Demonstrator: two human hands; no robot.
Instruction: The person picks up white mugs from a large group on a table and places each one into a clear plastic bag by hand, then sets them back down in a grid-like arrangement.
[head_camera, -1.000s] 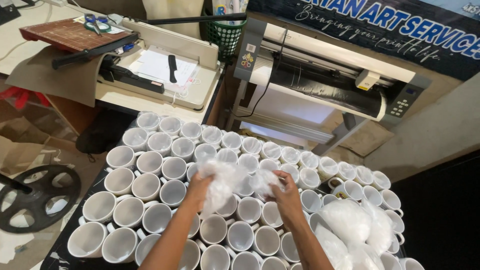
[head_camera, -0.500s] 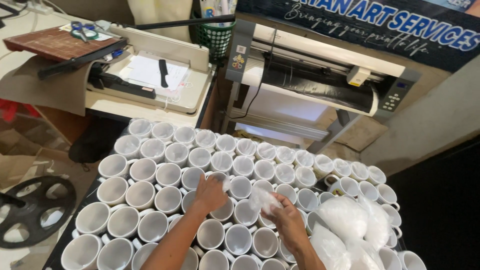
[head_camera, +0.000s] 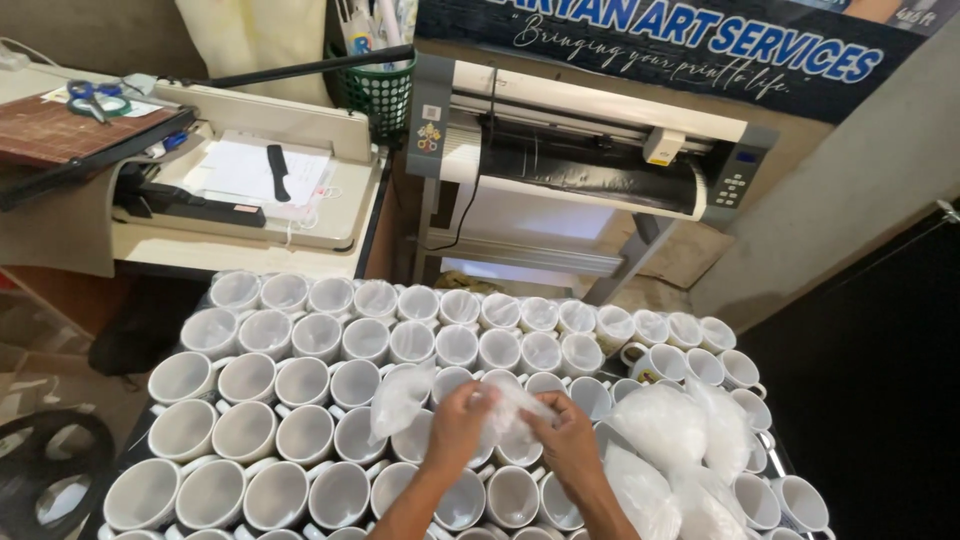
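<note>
Both hands meet over mid bench, above white mugs (head_camera: 305, 435). Left hand (head_camera: 458, 425) and right hand (head_camera: 568, 438) pinch same clear plastic bag (head_camera: 505, 410); grip closed on film. Bag sits between palms, loose flap (head_camera: 398, 400) trailing left. Bag heap (head_camera: 660, 440) just right, nearer right hand.

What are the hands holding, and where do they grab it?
Both hands, left hand and right hand, pinch a clear plastic bag at its crumpled middle.

White mugs (head_camera: 305, 435); clear bags (head_camera: 660, 430) right of them; behind them, a green basket (head_camera: 380, 90), blue-handled scissors (head_camera: 95, 97), navy banner (head_camera: 680, 45)
</note>
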